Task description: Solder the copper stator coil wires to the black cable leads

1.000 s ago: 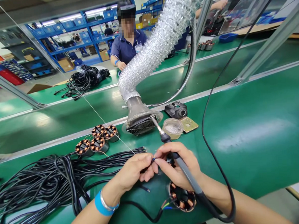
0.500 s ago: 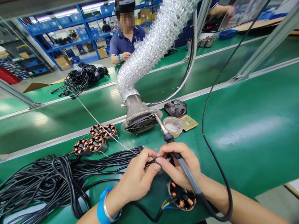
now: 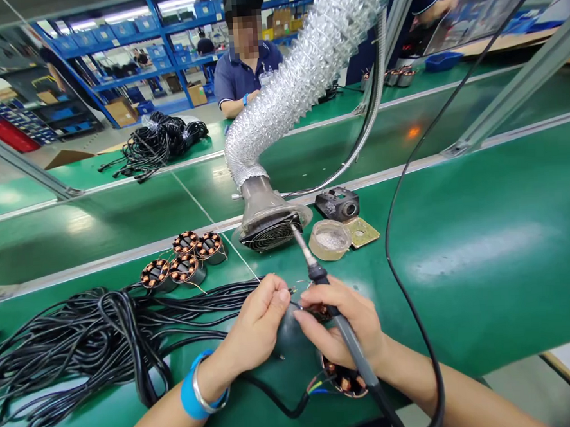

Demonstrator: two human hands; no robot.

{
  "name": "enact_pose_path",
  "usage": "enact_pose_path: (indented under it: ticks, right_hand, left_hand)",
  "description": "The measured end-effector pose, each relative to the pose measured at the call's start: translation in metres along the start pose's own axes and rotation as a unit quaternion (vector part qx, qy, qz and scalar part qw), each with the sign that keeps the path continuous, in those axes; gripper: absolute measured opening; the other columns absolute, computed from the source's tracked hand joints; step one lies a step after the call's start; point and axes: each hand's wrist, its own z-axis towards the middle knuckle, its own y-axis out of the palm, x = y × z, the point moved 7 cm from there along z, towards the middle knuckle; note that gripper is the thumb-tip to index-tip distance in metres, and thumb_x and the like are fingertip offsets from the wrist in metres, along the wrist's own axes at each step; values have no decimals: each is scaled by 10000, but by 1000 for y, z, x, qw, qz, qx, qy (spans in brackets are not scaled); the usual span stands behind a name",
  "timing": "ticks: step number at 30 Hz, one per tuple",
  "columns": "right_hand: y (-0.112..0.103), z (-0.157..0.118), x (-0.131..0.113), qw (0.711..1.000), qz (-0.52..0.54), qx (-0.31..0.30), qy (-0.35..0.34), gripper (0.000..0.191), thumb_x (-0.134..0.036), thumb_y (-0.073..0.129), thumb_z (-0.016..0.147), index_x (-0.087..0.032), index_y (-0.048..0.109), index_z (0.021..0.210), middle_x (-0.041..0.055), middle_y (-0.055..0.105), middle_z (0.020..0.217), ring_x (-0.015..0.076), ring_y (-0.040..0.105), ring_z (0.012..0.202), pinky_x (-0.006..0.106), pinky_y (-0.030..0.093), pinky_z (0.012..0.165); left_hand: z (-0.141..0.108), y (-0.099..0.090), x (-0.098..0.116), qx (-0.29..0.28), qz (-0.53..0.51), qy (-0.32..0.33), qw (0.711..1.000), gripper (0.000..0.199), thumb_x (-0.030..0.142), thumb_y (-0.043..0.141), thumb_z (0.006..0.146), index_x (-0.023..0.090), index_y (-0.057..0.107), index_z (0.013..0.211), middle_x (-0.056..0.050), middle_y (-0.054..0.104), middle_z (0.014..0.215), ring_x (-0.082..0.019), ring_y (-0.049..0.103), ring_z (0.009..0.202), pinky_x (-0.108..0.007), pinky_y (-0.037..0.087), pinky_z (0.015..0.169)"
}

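My left hand (image 3: 259, 321) is closed in a pinch on the end of a thin dark wire, in the middle of the bench. Just to its right, my right hand (image 3: 347, 319) has the soldering iron (image 3: 349, 338) lying across it, tip pointing up and left toward the fume hood. Thumb and forefinger of that hand are slightly apart by the wire. Partly hidden under my right hand lies a copper-wound stator (image 3: 348, 382), beside the coloured leads (image 3: 317, 385) of a black cable.
Black cables (image 3: 123, 339) lie at the left, with several stators (image 3: 186, 268) behind them. The fume hood (image 3: 271, 224), solder stand (image 3: 337, 204) and round dish (image 3: 330, 240) stand ahead. A person (image 3: 247, 67) sits across the bench.
My left hand has turned, its fingers now more tightly closed. My right thumb and forefinger have parted a little from it. My right hand now covers more of the stator.
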Motion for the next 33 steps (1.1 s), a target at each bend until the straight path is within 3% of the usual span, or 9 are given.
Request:
enact_pose_path:
  ticks: [4,7,12,16,18,20,23,29,33]
  right_hand:
    - [-2,-3,16,993,47,17,108,301,-127,657,816,-236,537,1070,14,670,878,117,657,636,240,589,604]
    - [5,-6,20,985,93,15,147,292,-120,641,838,-240,515,1073,-4,669,858,109,672,662,225,593,628]
    - [4,-7,11,994,24,23,103,270,-111,645,818,-242,525,1022,-14,659,823,102,654,619,214,580,602]
    - [1,-5,5,998,-5,-6,56,289,-110,629,805,-252,528,1035,-22,633,769,117,609,578,246,559,562]
    - [1,-2,1,999,-6,-21,28,334,-112,637,798,-247,527,1083,13,661,839,151,621,651,292,561,597]
    - [3,3,-4,999,-3,-41,-7,367,-95,639,805,-246,532,1123,40,687,904,177,624,715,329,552,629]
    - [9,9,-10,996,-15,-73,-56,333,-46,602,842,-252,563,1101,17,694,811,162,555,630,315,494,577]
    - [-6,11,11,998,-2,-61,-10,333,-23,609,839,-258,555,1068,4,679,839,160,592,682,297,504,602]
    - [-6,10,16,994,21,-106,-15,326,-49,629,848,-248,565,1097,5,697,865,146,615,685,280,529,616]
  left_hand:
    - [-3,3,2,-12,38,7,999,338,505,385,994,200,457,868,40,371,728,-112,313,642,-228,310,570]
    - [-2,8,-6,8,-9,6,1000,343,519,383,991,206,430,856,47,360,718,-108,290,619,-224,285,547]
    - [4,11,-14,9,-76,-7,997,365,548,386,978,206,444,865,59,349,668,-103,279,574,-220,266,524]
    - [6,9,-2,-38,8,6,999,410,544,402,968,185,478,787,41,394,683,-112,347,625,-231,326,592]
    - [6,7,4,-43,70,22,996,383,485,389,985,184,472,763,24,452,724,-126,402,681,-246,369,659]
    - [4,7,8,-45,112,39,992,314,403,385,995,187,501,799,3,527,790,-144,463,742,-267,403,722]
    - [2,10,13,-51,138,43,988,231,324,396,988,192,537,863,-21,601,883,-164,517,799,-288,423,758]
    - [2,2,19,-72,180,23,981,228,341,451,974,187,531,826,25,541,767,-136,466,725,-256,370,680]
    - [6,-3,12,-91,96,-6,991,264,401,474,960,174,527,835,41,462,725,-111,387,667,-226,323,609]
